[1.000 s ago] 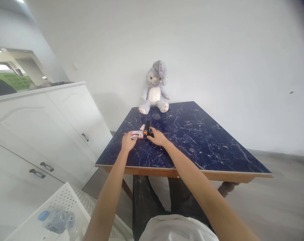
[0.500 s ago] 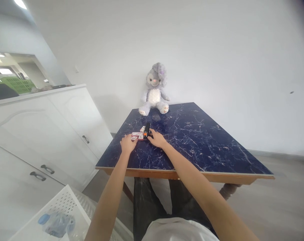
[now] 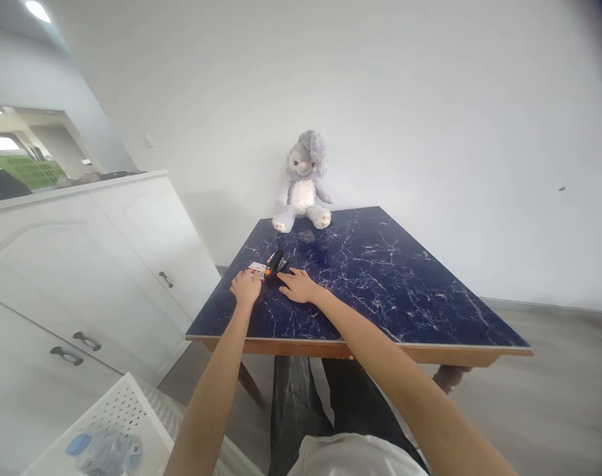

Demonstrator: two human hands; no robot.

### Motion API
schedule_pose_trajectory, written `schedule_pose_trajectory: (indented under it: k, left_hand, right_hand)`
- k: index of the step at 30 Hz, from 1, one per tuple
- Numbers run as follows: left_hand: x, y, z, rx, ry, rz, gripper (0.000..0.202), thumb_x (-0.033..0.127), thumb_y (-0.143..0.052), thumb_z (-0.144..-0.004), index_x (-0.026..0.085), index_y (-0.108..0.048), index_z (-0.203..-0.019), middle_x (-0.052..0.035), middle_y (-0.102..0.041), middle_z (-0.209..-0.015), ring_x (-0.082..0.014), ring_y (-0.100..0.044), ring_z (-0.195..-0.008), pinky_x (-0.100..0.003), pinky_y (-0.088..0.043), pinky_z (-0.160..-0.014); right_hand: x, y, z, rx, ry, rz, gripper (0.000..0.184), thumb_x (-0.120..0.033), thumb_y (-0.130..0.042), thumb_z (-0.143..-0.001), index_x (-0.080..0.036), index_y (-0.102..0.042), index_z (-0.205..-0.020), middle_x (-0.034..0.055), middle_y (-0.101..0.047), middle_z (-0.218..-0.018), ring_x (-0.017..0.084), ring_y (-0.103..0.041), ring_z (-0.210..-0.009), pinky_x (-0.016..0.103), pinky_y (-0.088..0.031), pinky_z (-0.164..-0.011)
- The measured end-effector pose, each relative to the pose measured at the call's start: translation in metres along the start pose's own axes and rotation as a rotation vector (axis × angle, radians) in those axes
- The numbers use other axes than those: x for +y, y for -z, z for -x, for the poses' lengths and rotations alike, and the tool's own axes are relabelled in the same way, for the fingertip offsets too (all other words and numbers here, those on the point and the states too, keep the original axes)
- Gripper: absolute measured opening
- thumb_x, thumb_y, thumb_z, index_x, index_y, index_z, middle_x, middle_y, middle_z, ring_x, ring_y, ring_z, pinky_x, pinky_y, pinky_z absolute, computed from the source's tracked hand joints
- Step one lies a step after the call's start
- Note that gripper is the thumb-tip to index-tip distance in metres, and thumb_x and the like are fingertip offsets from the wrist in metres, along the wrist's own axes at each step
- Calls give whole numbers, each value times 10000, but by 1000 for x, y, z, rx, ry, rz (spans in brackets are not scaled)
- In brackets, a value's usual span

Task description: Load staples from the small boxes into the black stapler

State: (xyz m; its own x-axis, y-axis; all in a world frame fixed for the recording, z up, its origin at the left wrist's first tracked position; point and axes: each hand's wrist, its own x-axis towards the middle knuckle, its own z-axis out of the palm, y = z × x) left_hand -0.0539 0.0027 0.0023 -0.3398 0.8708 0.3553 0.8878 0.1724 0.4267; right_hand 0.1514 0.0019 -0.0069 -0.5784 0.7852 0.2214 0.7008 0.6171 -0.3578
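Now, both hands are out on the dark blue marbled counter point(image 3: 380, 277), close together on its left half. The left hand point(image 3: 246, 287) rests knuckles up, its fingertips at the near edge of a small white and red box point(image 3: 257, 267). At this range I cannot tell whether those fingers pinch the box or only touch it. Just beside the box, to its right, lies a small black device point(image 3: 274, 264) with an orange patch, set at a slant with its far end pointing up and to the right. The right hand point(image 3: 297, 285) lies flat, palm down, with the fingers loosely spread and pointing left towards the device. Its fingertips are just short of the near end, and contact is too fine to call. Box and device sit side by side, perhaps touching, well in from the counter's front edge.

At the far edge, against the white wall, a grey plush rabbit point(image 3: 303, 182) sits upright, facing this way, well apart from the hands. On the left stands a white cabinet point(image 3: 107, 251) with dark handles. At the lower left a white perforated basket point(image 3: 127, 406) holds something blue point(image 3: 100, 449), too blurred to name. Below the counter's front edge the person's dark trousers point(image 3: 301, 403) show.
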Motion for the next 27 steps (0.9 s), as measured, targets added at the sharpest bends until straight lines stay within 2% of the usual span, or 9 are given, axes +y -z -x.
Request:
schedule_pose_trajectory:
  k: [6,9,11,13,16,20,23,27]
  left_hand:
    - [-3,-5,-2,-4,-56,-9,330,341,-511,-887,238,-677,-1153,-164,-608,-1284,-367,-548,-1180,-512,-420,-964]
    - [-5,-6,-4,-3,-122,12,347,285,-556,-834,221,-665,-1157,-142,-641,-1240,-333,-561,-1181,-477,-421,-999]
    - [-7,-6,-7,-51,-198,57,358,247,-588,-793,226,-667,-1142,-107,-666,-1208,-303,-571,-1182,-447,-416,-1034]
    - [-8,-8,-11,-94,-258,121,353,206,-594,-767,239,-678,-1108,-69,-685,-1182,-271,-589,-1167,-407,-429,-1044]
    - [-8,-12,-15,-89,-276,251,405,138,-566,-738,247,-678,-1111,-42,-673,-1218,-233,-602,-1159,-358,-467,-1025]
    - [-1,-13,-17,-151,-273,371,411,117,-553,-724,243,-687,-1091,-33,-679,-1212,-231,-610,-1148,-367,-476,-1023]
    - [4,-11,-30,-140,-309,327,331,155,-544,-775,238,-705,-1052,-35,-702,-1166,-240,-617,-1125,-386,-454,-1039]
    - [3,-16,-68,-52,-345,126,255,277,-553,-853,242,-724,-1038,-55,-720,-1123,-276,-608,-1123,-418,-425,-1042]
  right_hand:
    - [1,0,-17,103,-95,15,607,-460,-427,-960,-138,-401,-1474,162,-536,-1421,388,-365,-1372,548,-305,-1081]
    - [4,2,-27,150,-138,24,626,-462,-497,-922,-113,-426,-1437,182,-582,-1345,361,-458,-1274,490,-351,-1042]
    - [6,3,-32,172,-151,19,622,-464,-559,-881,-108,-473,-1384,177,-611,-1284,334,-510,-1195,451,-370,-1019]
    - [8,4,-34,191,-143,16,568,-444,-592,-858,-109,-527,-1312,161,-634,-1218,307,-534,-1138,417,-377,-1009]
    - [12,1,-33,212,-88,15,434,-392,-586,-866,-114,-587,-1200,139,-646,-1146,276,-532,-1112,374,-370,-1012]
    - [13,-1,-33,207,-86,-1,301,-326,-574,-881,-137,-604,-1112,123,-646,-1102,256,-536,-1071,366,-369,-1008]
    - [14,0,-34,210,-92,-12,266,-320,-582,-879,-147,-605,-1080,118,-645,-1080,259,-532,-1066,374,-376,-1002]
    - [17,0,-35,211,-108,-81,247,-324,-630,-850,-165,-613,-1039,96,-649,-1045,261,-526,-1080,365,-404,-965]
